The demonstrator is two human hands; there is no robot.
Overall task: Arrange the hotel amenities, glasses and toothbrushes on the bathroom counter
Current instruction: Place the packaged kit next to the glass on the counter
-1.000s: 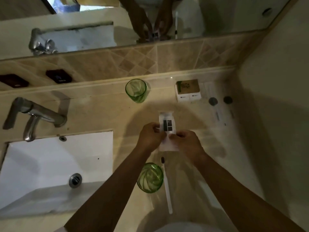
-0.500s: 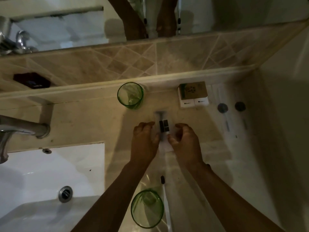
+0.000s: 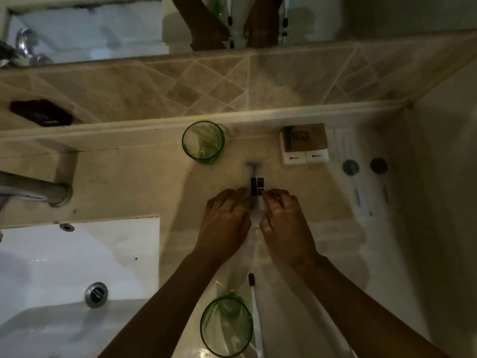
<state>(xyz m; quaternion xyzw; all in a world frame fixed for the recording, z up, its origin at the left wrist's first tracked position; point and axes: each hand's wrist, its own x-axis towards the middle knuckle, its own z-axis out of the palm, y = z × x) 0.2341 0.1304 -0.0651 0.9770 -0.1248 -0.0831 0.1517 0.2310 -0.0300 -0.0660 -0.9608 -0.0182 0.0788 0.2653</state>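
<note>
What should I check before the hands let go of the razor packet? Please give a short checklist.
1. Razor packet lies flat on the counter: cannot tell, fingers cover its near end.
2. Left hand and right hand both touch it: ok.
3. Packet apart from the far glass: ok.
4. Packet apart from the soap boxes: ok.
5. Near glass upright, beside the toothbrush: ok.

I am looking down at a hotel bathroom; white sink [image 3: 77, 254] with tap [image 3: 38, 192], mirror [image 3: 90, 29] above tiled wall [image 3: 232, 83], green glasses [image 3: 203, 142], boxed toiletries [image 3: 304, 144] on the tabletop [image 3: 129, 177].
</note>
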